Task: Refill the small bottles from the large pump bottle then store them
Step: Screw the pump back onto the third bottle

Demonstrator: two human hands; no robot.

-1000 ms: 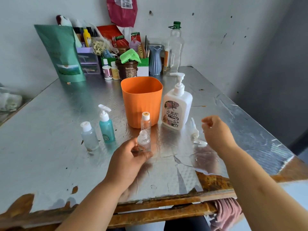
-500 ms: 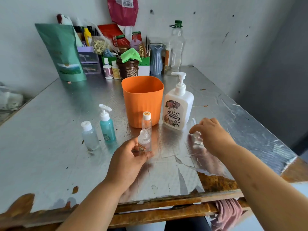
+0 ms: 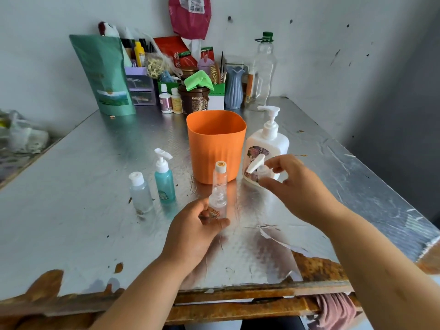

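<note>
My left hand (image 3: 192, 232) grips a small clear bottle (image 3: 217, 202) with an open neck, standing on the foil-covered table (image 3: 71, 210). My right hand (image 3: 292, 186) pinches a small white pump top (image 3: 258, 166) lifted above the table, in front of the large white pump bottle (image 3: 267, 144). Behind the gripped bottle stands a clear bottle with an orange-ringed cap (image 3: 220, 173). To the left stand a teal pump bottle (image 3: 164, 178) and a frosted bottle with a white cap (image 3: 140, 192). An orange tub (image 3: 215, 146) stands behind them.
Clutter lines the back wall: a green pouch (image 3: 104, 75), a purple drawer unit (image 3: 140, 85), a brown jar (image 3: 193, 98), a blue vase (image 3: 234, 88) and a tall clear bottle (image 3: 262, 72). The table's rusty front edge (image 3: 238, 306) is close to me.
My right hand reached down to the pump top lying on the table right of the clear bottle, picked it up and lifted it leftward. My left hand kept holding the clear bottle.
</note>
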